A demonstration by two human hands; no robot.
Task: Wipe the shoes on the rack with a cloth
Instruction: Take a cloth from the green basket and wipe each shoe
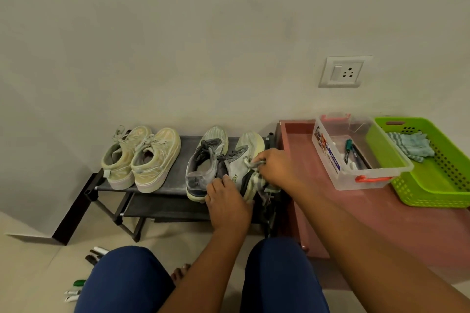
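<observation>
Cloth (256, 180): striped, bunched against the rightmost grey shoe (241, 160) on the rack's (178, 142) top shelf.
Right hand (277, 168): grip closed on the cloth, pressing it to that shoe's side.
Left hand (226, 203): fingers curled over the shoe's heel, steadying it.
Other shoes: grey partner (203, 160) just beside; beige pair (142, 157) at the left end.
Beside rack: reddish surface (381, 223) carrying a clear box (356, 155) and a green basket (437, 180).

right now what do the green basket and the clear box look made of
Green basket: looks like moulded plastic, glossy, with a perforated grid in its walls. Clear box: seems transparent hard plastic, since the markers inside show through; its orange handles look plastic too.
</observation>
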